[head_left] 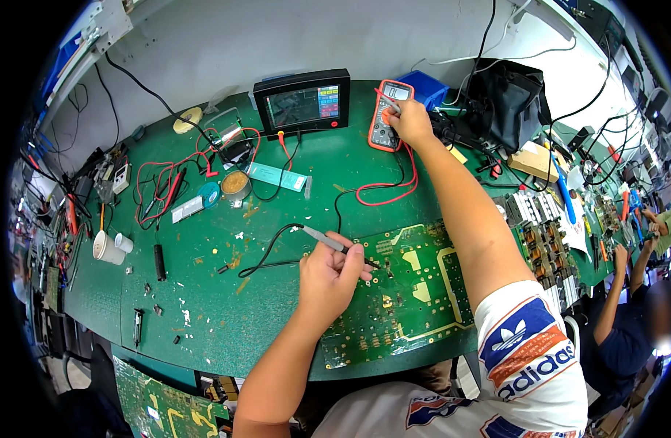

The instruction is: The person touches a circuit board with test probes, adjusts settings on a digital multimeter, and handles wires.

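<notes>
My left hand [329, 274] is closed round a grey test probe [325, 239] with a black lead. The probe's dark tip points down at the green circuit board [416, 292], on or just above its components; contact cannot be told. My right hand [411, 123] reaches far forward to the orange and grey multimeter [383, 135], fingers bent at its dial. A second grey probe [389, 103] with a red end sticks out of that hand, across the meter below its lit display. Red and black leads run from the meter's lower end over the bench.
A black-framed screen [302, 102] stands at the back, left of the meter. A blue bin [425, 89] and black bag [507, 98] are behind right. Tangled leads [160, 193], a round tin [236, 185] and cups [109, 248] lie left. Another person [627, 321] works at far right.
</notes>
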Demonstrator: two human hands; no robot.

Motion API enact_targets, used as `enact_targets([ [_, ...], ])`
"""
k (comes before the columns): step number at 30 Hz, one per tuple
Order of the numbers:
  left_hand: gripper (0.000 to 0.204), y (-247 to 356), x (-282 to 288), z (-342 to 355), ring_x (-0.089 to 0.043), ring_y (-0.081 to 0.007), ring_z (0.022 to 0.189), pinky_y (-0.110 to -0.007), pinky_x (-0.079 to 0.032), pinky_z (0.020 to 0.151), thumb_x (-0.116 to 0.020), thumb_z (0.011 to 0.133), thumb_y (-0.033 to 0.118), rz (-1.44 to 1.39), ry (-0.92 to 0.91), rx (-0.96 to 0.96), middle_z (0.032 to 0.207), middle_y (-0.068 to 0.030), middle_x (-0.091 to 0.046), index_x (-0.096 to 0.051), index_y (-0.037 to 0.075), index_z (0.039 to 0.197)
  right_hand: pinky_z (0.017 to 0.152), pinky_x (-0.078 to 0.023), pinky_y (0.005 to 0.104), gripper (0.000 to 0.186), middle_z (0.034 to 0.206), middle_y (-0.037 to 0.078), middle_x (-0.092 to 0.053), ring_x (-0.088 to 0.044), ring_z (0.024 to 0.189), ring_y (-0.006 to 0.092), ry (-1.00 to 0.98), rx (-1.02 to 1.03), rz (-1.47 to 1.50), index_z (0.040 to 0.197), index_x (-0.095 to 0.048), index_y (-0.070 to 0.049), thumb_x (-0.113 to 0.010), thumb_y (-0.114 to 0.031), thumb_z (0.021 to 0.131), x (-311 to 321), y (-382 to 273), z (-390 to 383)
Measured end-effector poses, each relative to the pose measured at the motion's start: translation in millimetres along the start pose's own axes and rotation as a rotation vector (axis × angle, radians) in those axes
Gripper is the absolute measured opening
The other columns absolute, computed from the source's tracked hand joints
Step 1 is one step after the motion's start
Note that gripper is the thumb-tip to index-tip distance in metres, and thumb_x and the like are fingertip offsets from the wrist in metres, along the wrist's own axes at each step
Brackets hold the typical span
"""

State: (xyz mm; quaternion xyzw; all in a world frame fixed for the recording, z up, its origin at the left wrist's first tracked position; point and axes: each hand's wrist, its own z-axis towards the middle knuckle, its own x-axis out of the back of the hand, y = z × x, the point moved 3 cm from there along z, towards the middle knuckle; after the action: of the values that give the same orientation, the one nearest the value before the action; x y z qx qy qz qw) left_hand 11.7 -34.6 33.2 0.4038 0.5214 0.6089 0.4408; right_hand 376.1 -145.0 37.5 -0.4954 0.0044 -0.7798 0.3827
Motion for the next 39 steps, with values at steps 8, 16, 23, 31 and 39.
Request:
enact_targets([
  [8, 0.016, 0.6, -1.3, -0.8, -0.072, -0.0155, 0.067, -0.023, -0.051, 0.056, -0.056, 0.103, 0.013, -0.019, 0.001, 0.003, 0.072, -0.0087, -0.068, -0.054, -0.001, 0.095, 0.08, -0.055, 0.0476, 0.019, 0.093, 0.022, -0.071, -0.069, 0.091, 0.0396, -0.016, -0.136, 0.087, 0.093, -0.073, -0.003, -0.075, -0.018, 0.08, -0.1, -3.1, -0.3],
  [16, 0.016, 1.7, -2.9, -1.6, -0.072, -0.0156, 0.067, -0.023, -0.051, 0.056, -0.056, 0.102, 0.013, -0.005, -0.008, -0.018, 0.071, -0.0085, -0.068, -0.054, -0.002, 0.095, 0.081, -0.055, 0.0475, 0.021, 0.095, 0.022, -0.071, -0.069, 0.093, 0.0393, 0.052, -0.214, 0.056, 0.095, -0.073, -0.004, -0.075, -0.019, 0.08, -3.0, -6.5, -5.4],
  [23, 0.016, 4.3, -2.1, -1.6, -0.072, -0.016, 0.067, -0.023, -0.051, 0.056, -0.056, 0.102, 0.012, -0.019, -0.002, -0.016, 0.071, -0.0091, -0.068, -0.054, -0.002, 0.095, 0.081, -0.056, 0.0471, 0.02, 0.095, 0.022, -0.071, -0.069, 0.093, 0.0393, 0.024, -0.249, 0.059, 0.094, -0.073, -0.003, -0.074, -0.019, 0.081, -4.6, -4.8, -3.2],
  [31, 0.016, 3.6, -1.9, -2.8, -0.072, -0.0162, 0.067, -0.024, -0.052, 0.057, -0.055, 0.102, 0.012, -0.004, -0.002, 0.0, 0.072, -0.0101, -0.069, -0.054, -0.002, 0.095, 0.076, -0.056, 0.0438, 0.023, 0.082, 0.02, -0.072, -0.071, 0.081, 0.0364, 0.098, -0.223, 0.062, 0.087, -0.072, 0.001, -0.078, -0.02, 0.08, -8.3, -5.3, -6.3],
  [39, 0.015, 5.2, 0.3, -1.6, -0.072, -0.0155, 0.066, -0.023, -0.051, 0.057, -0.055, 0.102, 0.012, -0.015, 0.008, -0.017, 0.074, -0.012, -0.07, -0.053, -0.001, 0.095, 0.082, -0.055, 0.0492, 0.02, 0.095, 0.024, -0.07, -0.068, 0.093, 0.0412, 0.029, -0.193, 0.065, 0.091, -0.072, -0.001, -0.073, -0.019, 0.082, -2.3, -7.7, -7.9],
])
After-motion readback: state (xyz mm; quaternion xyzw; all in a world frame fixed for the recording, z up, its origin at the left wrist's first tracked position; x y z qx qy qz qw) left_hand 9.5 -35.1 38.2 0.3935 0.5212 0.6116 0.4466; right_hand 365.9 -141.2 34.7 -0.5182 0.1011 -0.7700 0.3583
